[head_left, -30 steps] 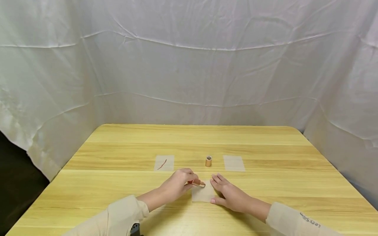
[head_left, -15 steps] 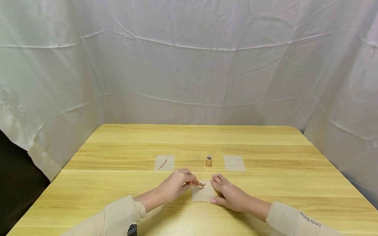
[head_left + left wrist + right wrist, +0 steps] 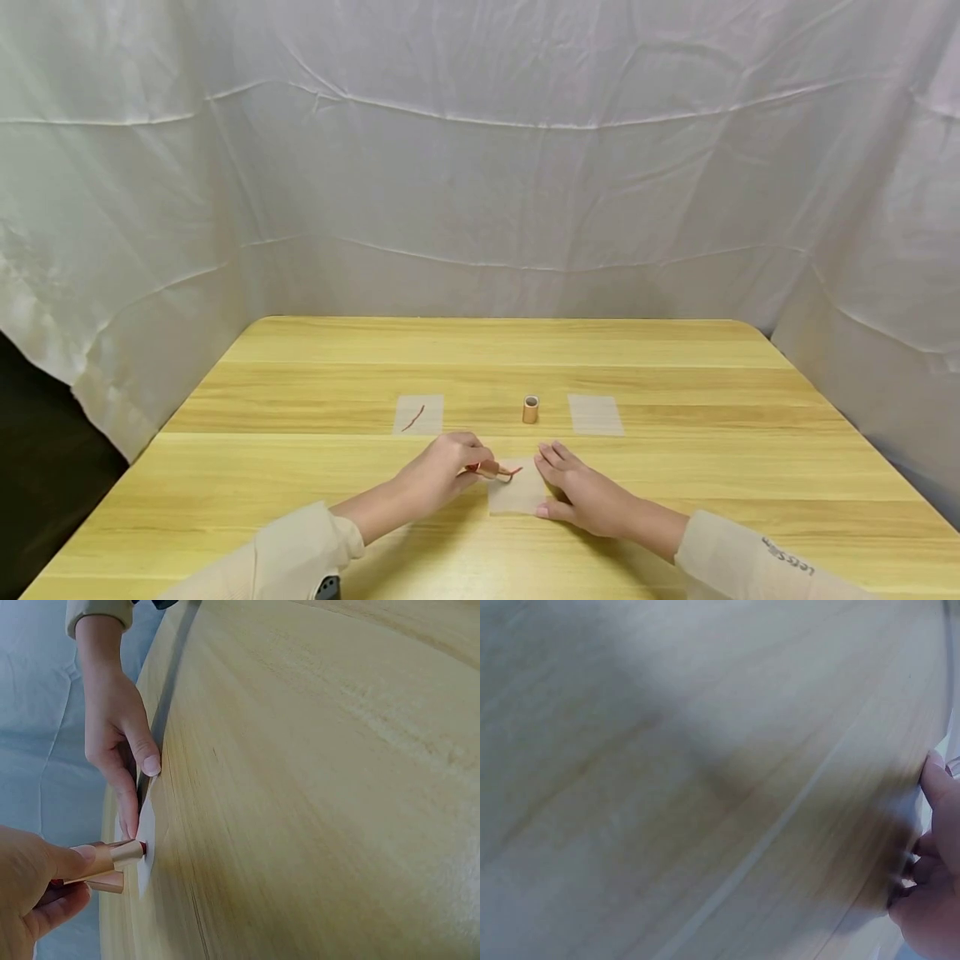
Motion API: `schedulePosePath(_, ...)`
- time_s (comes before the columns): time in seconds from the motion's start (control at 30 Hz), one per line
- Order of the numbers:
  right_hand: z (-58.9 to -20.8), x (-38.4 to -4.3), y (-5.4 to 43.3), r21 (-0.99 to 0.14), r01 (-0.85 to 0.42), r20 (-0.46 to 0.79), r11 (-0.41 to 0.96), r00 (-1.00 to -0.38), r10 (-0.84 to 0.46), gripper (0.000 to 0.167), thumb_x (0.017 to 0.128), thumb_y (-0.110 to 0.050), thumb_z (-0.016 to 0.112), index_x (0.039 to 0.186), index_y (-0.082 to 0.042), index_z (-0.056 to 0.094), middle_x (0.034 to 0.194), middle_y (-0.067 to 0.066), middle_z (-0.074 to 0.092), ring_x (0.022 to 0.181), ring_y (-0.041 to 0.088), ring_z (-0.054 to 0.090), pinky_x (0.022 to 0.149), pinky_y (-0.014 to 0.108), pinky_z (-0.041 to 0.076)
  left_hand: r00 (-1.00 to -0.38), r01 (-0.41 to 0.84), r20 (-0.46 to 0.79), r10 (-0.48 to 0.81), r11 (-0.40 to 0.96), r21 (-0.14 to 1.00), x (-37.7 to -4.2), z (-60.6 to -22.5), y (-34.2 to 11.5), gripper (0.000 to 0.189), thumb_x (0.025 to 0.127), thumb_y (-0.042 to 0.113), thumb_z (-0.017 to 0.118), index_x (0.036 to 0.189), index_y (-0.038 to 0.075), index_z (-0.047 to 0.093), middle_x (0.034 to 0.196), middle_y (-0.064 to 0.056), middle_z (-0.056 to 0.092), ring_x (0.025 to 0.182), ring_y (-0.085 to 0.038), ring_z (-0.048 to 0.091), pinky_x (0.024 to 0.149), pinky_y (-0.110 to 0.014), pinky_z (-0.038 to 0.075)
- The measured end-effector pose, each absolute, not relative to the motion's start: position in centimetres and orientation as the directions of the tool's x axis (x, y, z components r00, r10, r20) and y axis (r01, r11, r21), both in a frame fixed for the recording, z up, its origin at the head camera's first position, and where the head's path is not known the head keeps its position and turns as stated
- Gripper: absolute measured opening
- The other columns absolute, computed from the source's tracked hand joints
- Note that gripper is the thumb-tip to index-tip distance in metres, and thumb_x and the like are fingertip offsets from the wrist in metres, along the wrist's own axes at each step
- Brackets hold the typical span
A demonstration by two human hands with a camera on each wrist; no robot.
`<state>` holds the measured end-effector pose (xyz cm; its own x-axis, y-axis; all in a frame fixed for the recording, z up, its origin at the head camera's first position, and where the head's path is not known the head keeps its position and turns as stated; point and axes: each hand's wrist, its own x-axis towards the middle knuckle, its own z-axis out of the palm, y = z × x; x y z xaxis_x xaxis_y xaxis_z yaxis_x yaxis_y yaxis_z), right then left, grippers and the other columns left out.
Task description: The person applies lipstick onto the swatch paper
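Note:
Near the table's middle my left hand pinches a gold lipstick between thumb and fingers. Its red tip, plain in the left wrist view on the lipstick, meets a white paper square. A short red stroke runs from that tip up and to the right. My right hand rests on the paper's right edge with extended fingers. Behind the hands stands a gold lipstick cap, its hollow end upward.
A second paper square at the back left bears a slanting red line. Further right lies a third square with no visible mark. Light wooden table surrounds them, and a white cloth hangs behind and at both sides.
My left hand has drawn the lipstick slightly left and down over the paper. The red stroke behind its tip has grown longer. The right hand has stayed in place.

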<state>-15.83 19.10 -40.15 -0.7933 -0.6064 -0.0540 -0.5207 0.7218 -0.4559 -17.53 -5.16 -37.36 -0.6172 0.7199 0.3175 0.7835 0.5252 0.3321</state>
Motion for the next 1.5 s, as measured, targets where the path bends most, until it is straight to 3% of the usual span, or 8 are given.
schedulePosePath(1.5,-40.1,-15.9,19.1,-0.455,-0.51,-0.072,0.73,-0.795,-0.602,0.07,0.088,-0.034,0.059,0.134,0.014,0.036,0.144,0.033,0.027,0.136,0.048,0.02,0.107,0.056,0.026,-0.613,0.786,0.293,0.734,0.528,0.322,-16.6,-36.9,-6.5,0.017,0.075,0.0,0.072,0.09,0.005,0.07,0.087,-0.003,0.068,0.082,-0.013,0.064,0.07,-0.009,0.05)
